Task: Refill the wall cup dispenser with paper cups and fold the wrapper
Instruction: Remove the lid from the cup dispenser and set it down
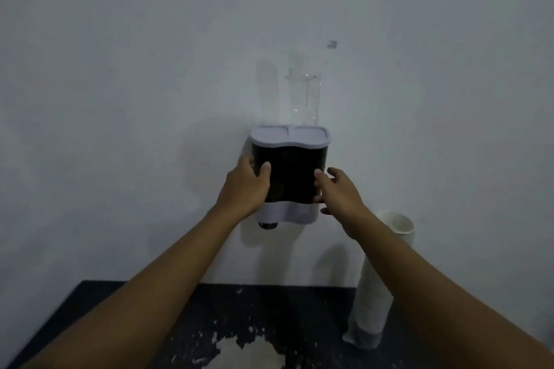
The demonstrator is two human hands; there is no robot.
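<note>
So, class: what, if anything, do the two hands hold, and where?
The left hand grips the wall cup dispenser by its dark left side; the right hand touches its right side, fingers loose.

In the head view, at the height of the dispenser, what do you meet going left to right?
Left hand gripping the dispenser's left side → dispenser on the wall → right hand at its right side → stack of paper cups standing on the dark table.
</note>
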